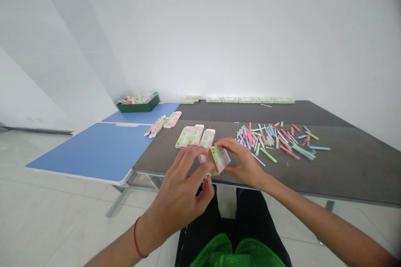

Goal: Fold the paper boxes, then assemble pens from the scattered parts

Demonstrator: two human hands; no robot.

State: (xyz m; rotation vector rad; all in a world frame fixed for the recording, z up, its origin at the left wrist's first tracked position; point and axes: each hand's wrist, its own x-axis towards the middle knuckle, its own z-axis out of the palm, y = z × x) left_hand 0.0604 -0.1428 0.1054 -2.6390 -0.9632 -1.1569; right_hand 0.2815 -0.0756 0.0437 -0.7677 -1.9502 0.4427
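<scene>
A small pink and green paper carton point(221, 157) marked with a 5 is between my hands above the table's front edge, tilted, its end facing my left side open. My right hand point(246, 162) grips it from the right, thumb below and fingers above. My left hand point(188, 179), with a red cord on the wrist, has its curled fingertips at the open end and flap. Just beyond stand flat, closed-looking cartons of the same print point(196, 134) in a row, one partly hidden behind my fingers.
Pastel sticks and thin white sticks point(269, 137) lie in a loose pile at right. More flattened cartons point(172, 119) lie at left. A green tray point(138, 106) of packets stands on the blue table point(94, 150). Pale boxes point(247, 100) line the dark table's point(338, 167) back edge.
</scene>
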